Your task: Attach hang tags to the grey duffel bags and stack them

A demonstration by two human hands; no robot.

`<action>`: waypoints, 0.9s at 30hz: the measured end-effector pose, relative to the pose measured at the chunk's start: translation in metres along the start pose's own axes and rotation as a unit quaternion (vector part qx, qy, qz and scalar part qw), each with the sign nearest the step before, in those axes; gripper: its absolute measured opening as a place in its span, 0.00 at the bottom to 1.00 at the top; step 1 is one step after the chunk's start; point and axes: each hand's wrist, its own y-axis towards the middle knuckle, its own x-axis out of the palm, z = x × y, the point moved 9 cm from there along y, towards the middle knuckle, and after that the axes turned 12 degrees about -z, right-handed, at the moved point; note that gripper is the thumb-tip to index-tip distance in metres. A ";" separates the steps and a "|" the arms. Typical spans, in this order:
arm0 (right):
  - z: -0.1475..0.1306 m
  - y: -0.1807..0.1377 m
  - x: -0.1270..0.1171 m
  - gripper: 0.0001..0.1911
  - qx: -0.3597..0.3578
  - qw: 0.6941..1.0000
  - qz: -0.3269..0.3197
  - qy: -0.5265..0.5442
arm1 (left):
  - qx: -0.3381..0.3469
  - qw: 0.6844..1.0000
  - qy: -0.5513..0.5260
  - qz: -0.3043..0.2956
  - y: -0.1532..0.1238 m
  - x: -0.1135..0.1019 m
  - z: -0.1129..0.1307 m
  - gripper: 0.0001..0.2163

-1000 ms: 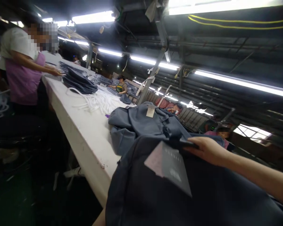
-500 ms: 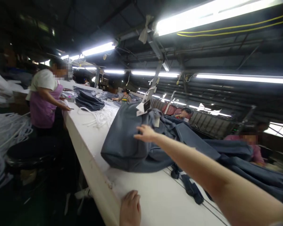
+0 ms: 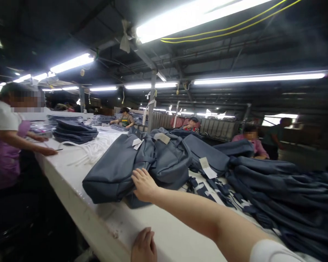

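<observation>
Reaching pretty far forward with the right arm point(image 3: 202, 211), coming in from the lower right with a white sleeve point(image 3: 270, 251) up top. Got a bit of bend at the elbow point(image 3: 221, 227), plus a nearly straight wrist point(image 3: 159, 195). Holding the right hand point(image 3: 144, 185) back side up, fingers point(image 3: 139, 175) stretched and slightly spread. Got the left hand point(image 3: 145, 244) way lower, near the bottom edge, fingertips forward and close together. Can't make out its grip, tbh.

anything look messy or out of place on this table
Nothing looks plainly damaged or spilled. The dark straps lie jumbled, and the white cords sprawl untidily beside stacked dark pieces. The bag by the right hand lies askew, close to the table's edge.
</observation>
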 end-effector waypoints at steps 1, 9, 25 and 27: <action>-0.004 -0.015 -0.001 0.33 -0.012 1.000 0.005 -0.008 | 0.006 1.000 0.006 -0.009 0.001 0.000 0.001 0.13; -0.006 -0.215 0.035 0.20 -0.182 0.969 -0.163 -0.022 | -0.050 0.993 0.000 -0.104 0.003 0.011 -0.008 0.15; 0.121 -0.513 0.125 0.35 0.326 0.906 -0.174 0.205 | -0.092 0.962 0.227 -0.124 0.206 -0.064 0.003 0.36; 0.114 -0.515 0.166 0.33 0.287 0.931 -0.131 0.184 | -0.116 0.932 0.268 -0.214 0.252 -0.054 -0.023 0.37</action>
